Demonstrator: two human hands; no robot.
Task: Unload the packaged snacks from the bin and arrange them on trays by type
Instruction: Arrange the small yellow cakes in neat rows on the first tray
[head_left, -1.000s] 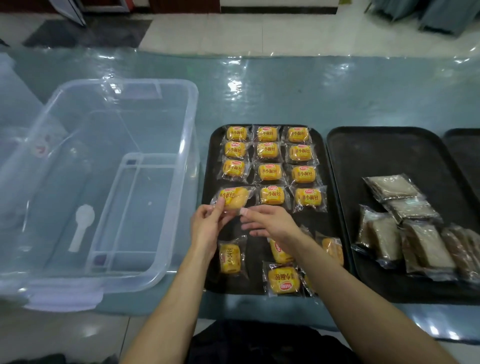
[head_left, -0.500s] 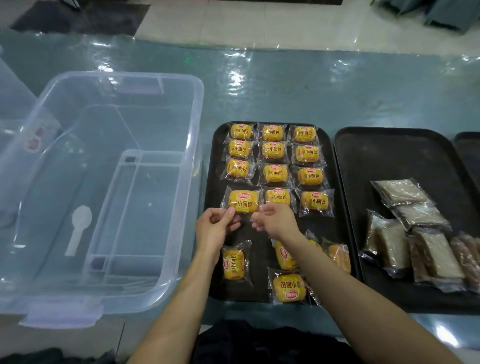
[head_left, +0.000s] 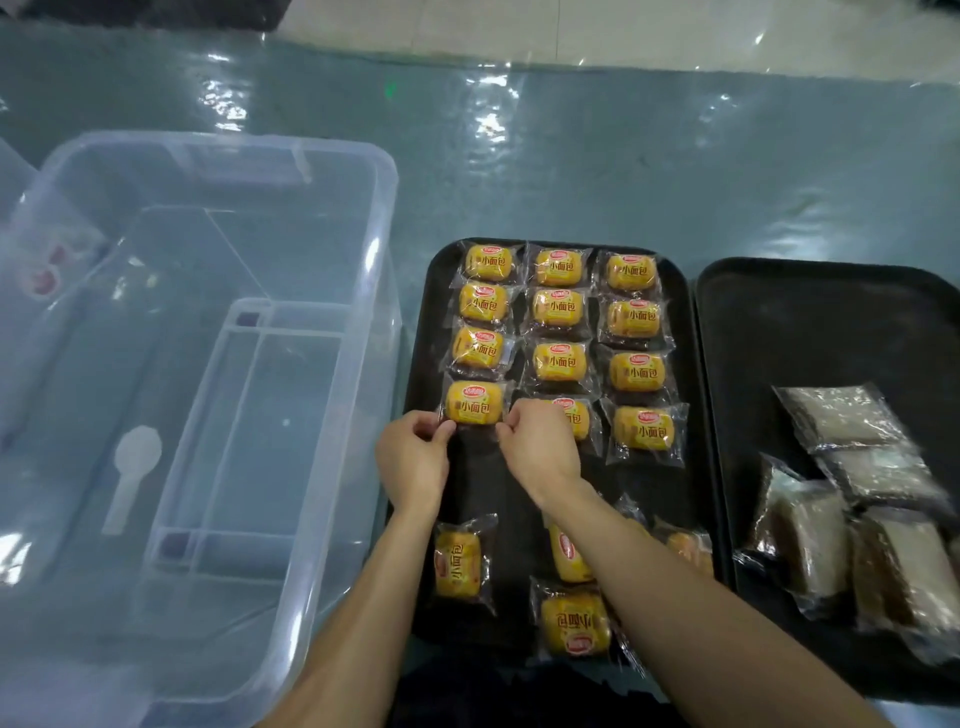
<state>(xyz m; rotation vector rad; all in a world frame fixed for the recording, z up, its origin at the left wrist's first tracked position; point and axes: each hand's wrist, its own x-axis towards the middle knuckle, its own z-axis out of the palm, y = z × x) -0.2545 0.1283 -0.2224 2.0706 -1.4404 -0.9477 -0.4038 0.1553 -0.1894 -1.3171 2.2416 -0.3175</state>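
Yellow bun packet (head_left: 474, 410) lying flat on left tray (head_left: 498, 499), left column, fourth row of the grid, touching the row above. Pinched at near-left film corner by left grip (head_left: 413, 460), thumb against forefinger; pinched at near-right film edge by right grip (head_left: 540, 449), other fingers curled. Probably very light, soft bun inside, crinkly slippery wrapper; best taken by the flat sealed film edges or corners, not squeezed across the middle, likely to dent. Likely just being squared up with the row. Same tray: other gridded packets (head_left: 558, 312) in three columns, labels upright; loose packets (head_left: 574, 623) scattered at near end, turned sideways or upside down, partly hidden under the forearms. Right tray (head_left: 831, 332), just beside: far part bare, brown and grey wrapped slices (head_left: 810, 535) bunched at near right, some overlapping. Clear bin (head_left: 387, 218) on left, no snack packets seen inside; white spoon shape (head_left: 132, 467) visible through it. All on glossy teal worktop (head_left: 623, 156).
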